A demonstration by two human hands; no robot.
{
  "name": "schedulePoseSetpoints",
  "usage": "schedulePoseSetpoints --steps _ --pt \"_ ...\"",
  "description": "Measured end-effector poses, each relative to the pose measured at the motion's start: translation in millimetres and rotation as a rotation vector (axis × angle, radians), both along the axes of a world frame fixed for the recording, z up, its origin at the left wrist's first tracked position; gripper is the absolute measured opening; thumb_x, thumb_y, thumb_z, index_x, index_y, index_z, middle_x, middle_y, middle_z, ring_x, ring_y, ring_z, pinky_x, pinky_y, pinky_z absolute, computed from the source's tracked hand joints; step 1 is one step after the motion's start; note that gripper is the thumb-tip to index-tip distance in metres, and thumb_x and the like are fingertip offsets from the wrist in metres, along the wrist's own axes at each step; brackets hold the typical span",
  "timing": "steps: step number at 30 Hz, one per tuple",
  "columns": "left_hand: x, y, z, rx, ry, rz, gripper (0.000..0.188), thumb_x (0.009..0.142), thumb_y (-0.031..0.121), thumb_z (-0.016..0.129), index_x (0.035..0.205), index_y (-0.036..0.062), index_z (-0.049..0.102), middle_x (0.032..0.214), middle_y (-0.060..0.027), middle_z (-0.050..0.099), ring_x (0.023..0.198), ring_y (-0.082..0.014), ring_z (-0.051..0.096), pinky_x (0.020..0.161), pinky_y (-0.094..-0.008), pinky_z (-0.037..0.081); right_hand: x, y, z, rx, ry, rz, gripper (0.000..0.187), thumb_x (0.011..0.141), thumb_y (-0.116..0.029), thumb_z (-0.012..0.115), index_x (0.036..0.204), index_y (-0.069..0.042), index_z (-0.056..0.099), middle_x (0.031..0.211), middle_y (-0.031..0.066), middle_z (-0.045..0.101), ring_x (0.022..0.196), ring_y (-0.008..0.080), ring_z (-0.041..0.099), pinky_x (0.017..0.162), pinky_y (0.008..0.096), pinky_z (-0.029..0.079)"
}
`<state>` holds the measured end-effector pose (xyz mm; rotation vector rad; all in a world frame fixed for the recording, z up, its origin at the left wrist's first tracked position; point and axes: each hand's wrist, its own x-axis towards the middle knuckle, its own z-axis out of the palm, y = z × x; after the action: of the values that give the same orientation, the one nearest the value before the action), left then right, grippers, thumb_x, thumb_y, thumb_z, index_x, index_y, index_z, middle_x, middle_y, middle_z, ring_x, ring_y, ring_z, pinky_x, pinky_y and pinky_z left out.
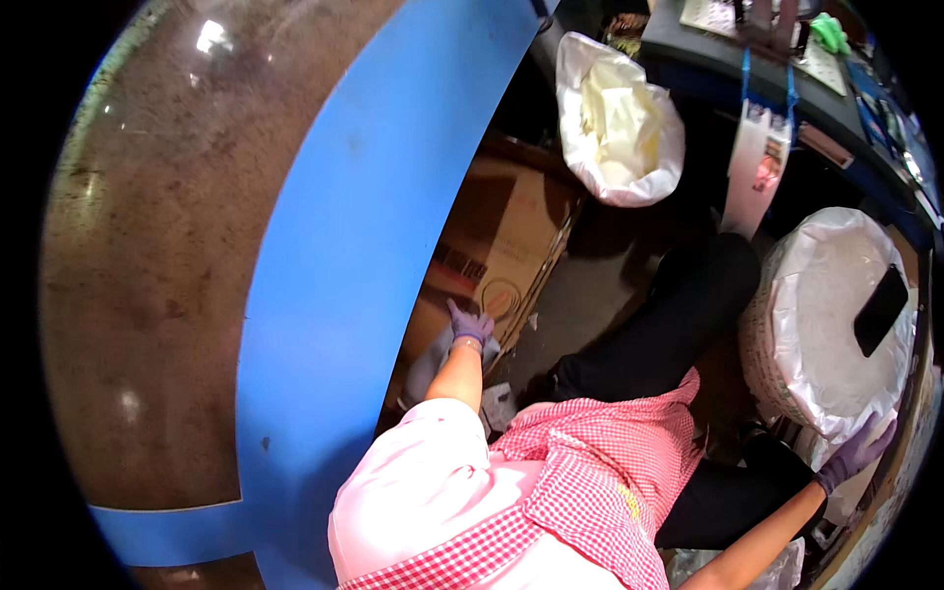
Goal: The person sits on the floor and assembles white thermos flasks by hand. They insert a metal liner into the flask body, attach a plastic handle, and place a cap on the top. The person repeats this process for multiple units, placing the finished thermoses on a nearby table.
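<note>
My left hand [470, 324], in a purple glove, is over the side of a brown cardboard box [526, 221] lying low beside me. Its fingers are spread and nothing shows in them. A grey-white rounded thing [430, 366] is partly hidden by my left forearm. On the right, my right hand [854, 457], also gloved in purple, reaches out with fingers extended just below a round bin with a white plastic liner [772, 334]. Whether it touches the liner I cannot tell. A flat black rectangular object [881, 311] rests at the bin's right side.
A second white-lined bin [639, 187] stands ahead. Near my knee, a pale printed strip [757, 177] hangs on blue cords from a dark workbench [678, 44]. Clear plastic [782, 568] lies at the lower right. A blue floor band [324, 256] runs along my left.
</note>
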<state>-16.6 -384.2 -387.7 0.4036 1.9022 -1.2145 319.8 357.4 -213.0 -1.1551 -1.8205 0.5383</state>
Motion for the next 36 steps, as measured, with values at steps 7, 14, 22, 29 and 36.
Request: schedulePoseSetpoints --steps 7,14,22,29,36 --pt "16 2 31 0.755 0.684 0.541 0.088 0.078 0.06 0.068 0.146 0.0114 0.041 0.154 -0.0127 0.037 0.141 -0.0288 0.036 0.118 -0.0502 0.023 2 -7 12 0.044 -0.089 0.058 0.057 0.099 -0.03 0.059 0.143 0.003 0.044 0.145 0.0205 0.046 0.132 0.0301 0.047 0.111 0.0375 0.037" --pt "45 -11 35 0.559 0.452 0.698 0.115 0.064 0.038 0.089 0.155 0.0327 0.019 0.146 -0.0145 0.042 0.134 -0.043 0.042 0.106 -0.055 0.043 -13 -14 22 0.078 -0.083 0.103 0.051 0.099 -0.025 0.06 0.14 0.003 0.048 0.144 0.0189 0.048 0.131 0.0301 0.048 0.11 0.0385 0.038" --pt "5 -75 5 0.56 0.373 0.45 0.062 0.063 0.04 0.084 0.12 0.0204 0.066 0.123 -0.0175 0.065 0.111 -0.035 0.064 0.096 -0.0446 0.051 -44 -107 33 0.135 -0.165 0.406 0.044 0.094 -0.007 0.062 0.136 0.0 0.052 0.146 0.0168 0.048 0.137 0.0297 0.043 0.115 0.0422 0.032" --pt "23 128 210 1.263 0.762 0.28 0.039 0.062 0.039 0.084 0.081 0.0116 0.064 0.086 -0.0114 0.061 0.088 -0.0324 0.061 0.076 -0.0472 0.048 -102 -254 71 -0.759 0.025 1.116 0.044 0.089 -0.009 0.066 0.131 0.001 0.056 0.133 0.015 0.058 0.124 0.0234 0.055 0.104 0.0356 0.044" --pt "138 260 334 2.252 0.136 -0.471 0.024 0.064 0.016 0.082 0.081 0.0093 0.066 0.082 -0.0097 0.063 0.086 -0.0287 0.061 0.076 -0.0382 0.049 -105 -282 80 -0.807 0.343 0.951 0.037 0.092 -0.011 0.066 0.125 0.002 0.059 0.109 0.0089 0.068 0.1 0.0131 0.061 0.09 0.0283 0.05"
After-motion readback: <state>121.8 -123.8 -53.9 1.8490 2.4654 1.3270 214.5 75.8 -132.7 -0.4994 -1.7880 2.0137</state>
